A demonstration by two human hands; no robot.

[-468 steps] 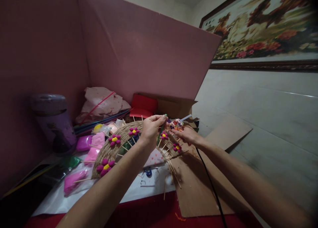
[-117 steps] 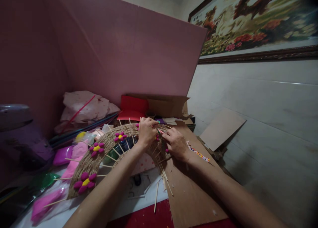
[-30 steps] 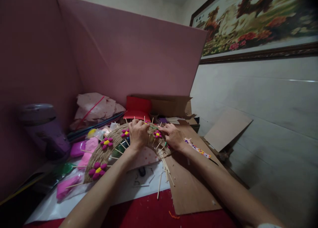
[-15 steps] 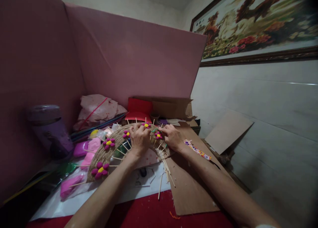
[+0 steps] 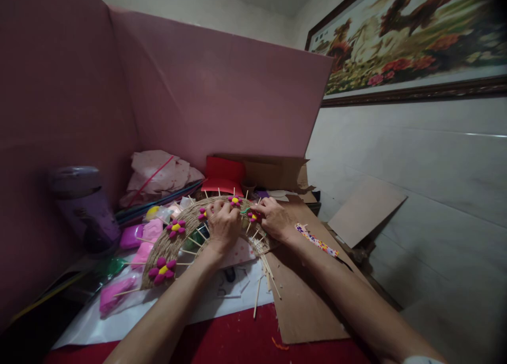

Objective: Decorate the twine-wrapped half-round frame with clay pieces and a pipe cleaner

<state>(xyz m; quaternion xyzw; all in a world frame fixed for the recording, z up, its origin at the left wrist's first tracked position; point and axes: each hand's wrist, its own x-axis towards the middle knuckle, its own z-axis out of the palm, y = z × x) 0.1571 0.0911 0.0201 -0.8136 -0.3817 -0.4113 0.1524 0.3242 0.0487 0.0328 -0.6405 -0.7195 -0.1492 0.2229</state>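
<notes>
A curved arch of woven twine [image 5: 182, 243] with thin sticks poking out along its edges lies in front of me. Magenta flowers with yellow middles, such as a large flower [image 5: 162, 270] at its left end, sit along it. My left hand [image 5: 224, 225] is closed over the top of the arch, fingers curled, partly covering a flower. My right hand [image 5: 274, 219] is closed with fingertips at the flower [image 5: 253, 216] on the arch's right side. Between both hands runs a thin green strip [image 5: 245, 211], its right end at my right fingertips.
Pink and magenta clay packs [image 5: 116, 295] lie on the left, before a purple tumbler [image 5: 85, 211]. Loose sticks [image 5: 256, 299] rest by a cardboard sheet [image 5: 304, 300]. Behind stand a red packet [image 5: 224, 174] and more cardboard [image 5: 273, 174]. A pink panel [image 5: 222, 89] closes off the back.
The whole view has shifted slightly to the right. The right hand's fingers have drawn in over the flower and the green strip, covering more of both. The left hand stays on the arch.
</notes>
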